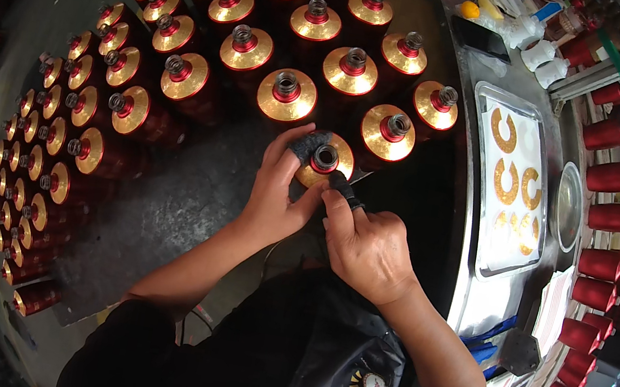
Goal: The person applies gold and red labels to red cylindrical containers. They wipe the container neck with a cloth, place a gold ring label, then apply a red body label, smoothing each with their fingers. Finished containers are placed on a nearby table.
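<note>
The left hand (pixel 274 196) had its fingers bent around the far left side of the held bottle (pixel 325 157), the index fingertip in a dark finger cover (pixel 310 144) laid against its shoulder. The right hand (pixel 370 253), at the near right of that bottle, had its other fingers curled in and its black-covered index finger touching the shoulder close to the neck.

Gold already lay over most of the visible shoulder, so this bottle seemed well along; whether the patch under the fingers was finished could not be told. The neck was dark and glossy, its mouth uncapped; the body was hidden below.

Beyond the held bottle and to its left stood rows of dark red bottles (pixel 285 99), their visible shoulders already gold, which suggested many were done. Left of it, a dark counter (pixel 156 229) showed a scuffed surface.

Right of it, on a pale counter (pixel 485 301), a tray (pixel 509 269) bore 3 open gold rings (pixel 499 182) and some smaller pieces, apparently yet to be used. Farther right, red containers (pixel 610 216) lined a rack, likely work still left.
</note>
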Demonstrator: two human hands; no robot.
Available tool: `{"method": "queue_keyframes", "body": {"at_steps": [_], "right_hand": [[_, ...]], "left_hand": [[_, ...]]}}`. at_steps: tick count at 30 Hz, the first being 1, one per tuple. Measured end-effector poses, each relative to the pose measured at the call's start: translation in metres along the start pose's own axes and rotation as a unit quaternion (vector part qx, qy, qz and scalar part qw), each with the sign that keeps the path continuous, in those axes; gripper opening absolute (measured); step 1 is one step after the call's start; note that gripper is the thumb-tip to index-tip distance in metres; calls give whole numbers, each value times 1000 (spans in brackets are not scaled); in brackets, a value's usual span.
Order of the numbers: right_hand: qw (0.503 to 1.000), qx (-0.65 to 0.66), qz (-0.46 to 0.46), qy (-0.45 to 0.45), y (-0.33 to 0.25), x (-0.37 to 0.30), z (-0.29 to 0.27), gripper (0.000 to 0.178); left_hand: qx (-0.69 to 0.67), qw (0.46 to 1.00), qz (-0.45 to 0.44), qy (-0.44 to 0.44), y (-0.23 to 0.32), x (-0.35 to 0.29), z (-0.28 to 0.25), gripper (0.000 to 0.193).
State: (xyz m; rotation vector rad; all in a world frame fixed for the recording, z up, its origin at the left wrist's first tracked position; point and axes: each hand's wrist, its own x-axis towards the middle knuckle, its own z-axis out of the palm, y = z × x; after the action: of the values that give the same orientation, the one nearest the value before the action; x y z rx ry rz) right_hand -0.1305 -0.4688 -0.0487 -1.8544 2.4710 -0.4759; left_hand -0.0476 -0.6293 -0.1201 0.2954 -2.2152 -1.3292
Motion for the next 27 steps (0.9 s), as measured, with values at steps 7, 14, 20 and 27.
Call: {"method": "queue_keyframes", "body": {"at_steps": [7, 14, 20, 27], "right_hand": [[1000, -3, -8, -12, 2, -1, -4, 36], [998, 41, 41, 19, 4, 1, -3, 44], [996, 56, 53, 38, 3, 1, -1, 47], [995, 64, 58, 46, 9, 7, 1, 50]], "left_hand": [[-1, 1000, -8, 3, -1, 0, 0, 56], [-5, 1000, -8, -2, 0, 1, -1, 57], [-4, 1000, -9, 1, 0, 1, 1, 56], [-23, 1000, -16, 4, -4, -1, 3, 56]]}}
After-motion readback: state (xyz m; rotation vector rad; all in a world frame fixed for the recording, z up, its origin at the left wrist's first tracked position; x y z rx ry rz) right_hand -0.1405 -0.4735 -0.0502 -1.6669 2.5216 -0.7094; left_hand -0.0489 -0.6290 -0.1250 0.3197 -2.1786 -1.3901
